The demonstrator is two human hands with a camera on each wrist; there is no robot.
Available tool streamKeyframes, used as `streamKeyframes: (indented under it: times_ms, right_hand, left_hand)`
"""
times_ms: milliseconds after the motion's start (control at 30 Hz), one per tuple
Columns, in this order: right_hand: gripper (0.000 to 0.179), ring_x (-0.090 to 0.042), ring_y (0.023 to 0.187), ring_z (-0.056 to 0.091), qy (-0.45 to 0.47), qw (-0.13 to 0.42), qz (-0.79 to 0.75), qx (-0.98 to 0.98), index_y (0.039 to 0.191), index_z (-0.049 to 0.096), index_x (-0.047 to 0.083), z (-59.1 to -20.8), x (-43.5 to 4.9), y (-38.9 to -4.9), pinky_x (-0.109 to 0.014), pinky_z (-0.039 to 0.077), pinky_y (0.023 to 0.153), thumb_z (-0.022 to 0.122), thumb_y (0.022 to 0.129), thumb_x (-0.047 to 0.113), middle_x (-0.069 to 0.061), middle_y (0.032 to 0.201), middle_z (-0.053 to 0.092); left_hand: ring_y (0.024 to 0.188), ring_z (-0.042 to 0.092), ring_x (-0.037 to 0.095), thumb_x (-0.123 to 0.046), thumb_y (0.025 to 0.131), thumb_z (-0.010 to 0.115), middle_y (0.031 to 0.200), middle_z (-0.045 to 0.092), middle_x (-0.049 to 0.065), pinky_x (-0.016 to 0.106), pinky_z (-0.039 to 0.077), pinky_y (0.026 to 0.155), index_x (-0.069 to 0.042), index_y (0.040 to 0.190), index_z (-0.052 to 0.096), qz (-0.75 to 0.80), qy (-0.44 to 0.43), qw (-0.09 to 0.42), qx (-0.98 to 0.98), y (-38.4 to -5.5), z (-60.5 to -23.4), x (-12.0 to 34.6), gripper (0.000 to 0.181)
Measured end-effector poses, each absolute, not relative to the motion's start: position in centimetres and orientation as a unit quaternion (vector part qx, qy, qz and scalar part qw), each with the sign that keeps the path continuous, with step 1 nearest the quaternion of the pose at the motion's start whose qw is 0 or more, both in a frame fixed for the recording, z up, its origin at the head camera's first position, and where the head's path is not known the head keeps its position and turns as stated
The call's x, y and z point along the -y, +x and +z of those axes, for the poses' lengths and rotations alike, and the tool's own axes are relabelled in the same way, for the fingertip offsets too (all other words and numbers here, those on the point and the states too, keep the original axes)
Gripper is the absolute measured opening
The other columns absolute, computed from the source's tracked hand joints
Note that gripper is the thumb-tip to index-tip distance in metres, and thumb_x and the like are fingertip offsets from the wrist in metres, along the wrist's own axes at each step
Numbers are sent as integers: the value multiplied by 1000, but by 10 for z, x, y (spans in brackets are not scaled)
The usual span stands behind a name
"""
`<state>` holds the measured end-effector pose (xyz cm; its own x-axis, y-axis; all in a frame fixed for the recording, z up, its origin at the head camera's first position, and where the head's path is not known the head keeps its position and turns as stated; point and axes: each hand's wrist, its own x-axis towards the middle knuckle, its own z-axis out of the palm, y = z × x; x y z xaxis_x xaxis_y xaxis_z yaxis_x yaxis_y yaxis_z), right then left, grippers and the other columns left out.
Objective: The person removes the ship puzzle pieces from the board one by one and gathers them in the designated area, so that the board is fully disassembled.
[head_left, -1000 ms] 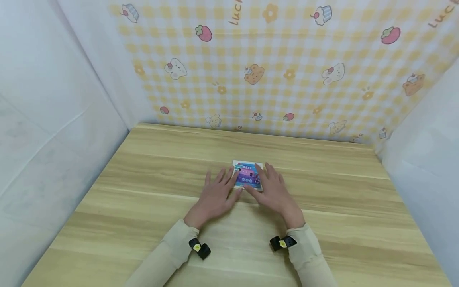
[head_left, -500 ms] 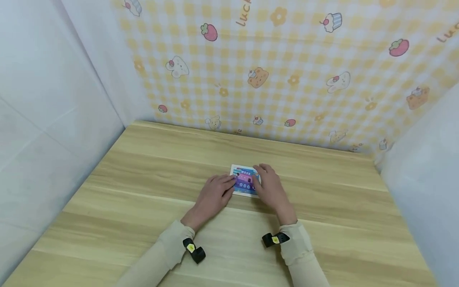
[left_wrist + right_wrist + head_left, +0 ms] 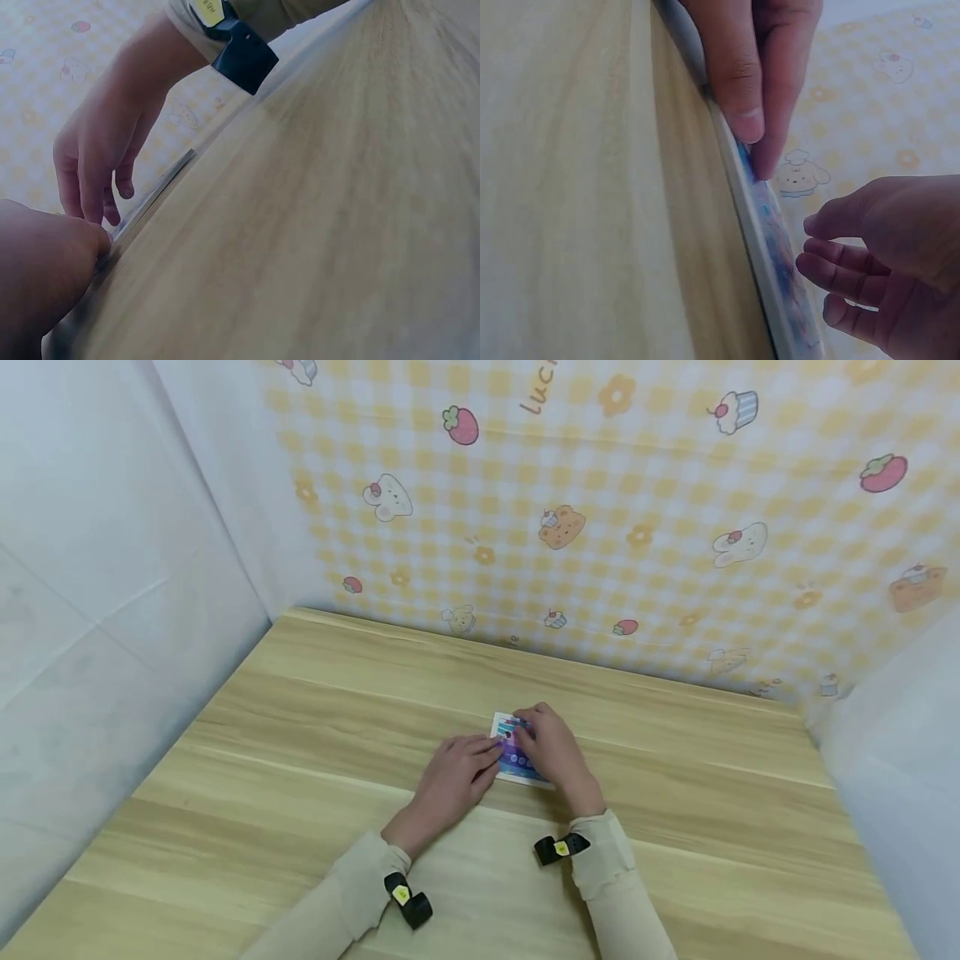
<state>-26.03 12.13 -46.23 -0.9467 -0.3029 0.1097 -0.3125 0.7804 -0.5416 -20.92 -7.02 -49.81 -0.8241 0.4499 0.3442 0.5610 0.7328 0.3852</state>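
Observation:
A flat square picture board (image 3: 517, 760) with a white border and a blue, pink and purple printed scene lies on the table. My left hand (image 3: 452, 777) rests its fingers at the board's left edge, fingers close together; in the right wrist view its thumb (image 3: 746, 124) touches the near corner. My right hand (image 3: 557, 750) is over the right part of the board and hides some of the print. Seen from the right wrist, its fingers (image 3: 838, 270) are bent loosely just above the printed face, with nothing between them.
The wood-grain table (image 3: 300, 718) runs back to a yellow checked cloth (image 3: 480, 510) with cartoon prints. White panels (image 3: 112, 568) stand at both sides. A black band with a small camera (image 3: 408, 900) sits on each wrist.
Both hands were spread over the board. The left fingers have drawn together at the left edge, and the right hand has moved left over the print. The head view has also shifted.

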Motion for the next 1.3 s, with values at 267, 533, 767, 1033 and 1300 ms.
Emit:
streamKeyframes:
  times_ms: [267, 533, 767, 1033, 1300]
  right_hand:
    - [26, -24, 88, 62, 164, 8, 278, 947, 122, 72, -3, -468, -119, -267, -41, 57, 81, 66, 101, 11, -15, 111, 65]
    - [21, -21, 77, 56, 164, -2, 272, 948, 117, 72, 0, -469, -117, -271, -38, 54, 72, 66, 101, 11, -12, 103, 62]
    - [17, -21, 75, 55, 168, 15, 278, 946, 112, 74, 3, -473, -117, -275, -38, 53, 69, 65, 100, 9, -11, 99, 61]
    - [18, -22, 77, 57, 159, 22, 292, 943, 108, 75, 3, -473, -118, -278, -39, 53, 71, 59, 101, 8, -10, 99, 63]
    - [21, -22, 78, 58, 147, 20, 297, 943, 112, 76, 3, -475, -117, -279, -38, 54, 70, 60, 104, 12, -11, 100, 64]
  left_hand:
    - [135, 57, 25, -25, 104, 64, 142, 65, 4, 49, 44, 113, -9, 132, 71, -249, -269, 118, 923, -209, -500, 67, 33]
    - [135, 57, 25, -27, 105, 63, 142, 64, 3, 50, 42, 114, -10, 133, 70, -253, -264, 102, 925, -210, -501, 68, 34]
    - [135, 57, 24, -27, 105, 63, 143, 64, 2, 48, 42, 114, -11, 133, 71, -249, -264, 109, 925, -213, -502, 68, 34]
    - [135, 57, 23, -26, 105, 63, 143, 64, 2, 48, 41, 113, -10, 134, 70, -251, -262, 103, 926, -216, -503, 66, 34]
    - [135, 57, 23, -26, 105, 63, 143, 63, 2, 47, 41, 113, -11, 133, 71, -254, -258, 100, 927, -216, -502, 66, 33]
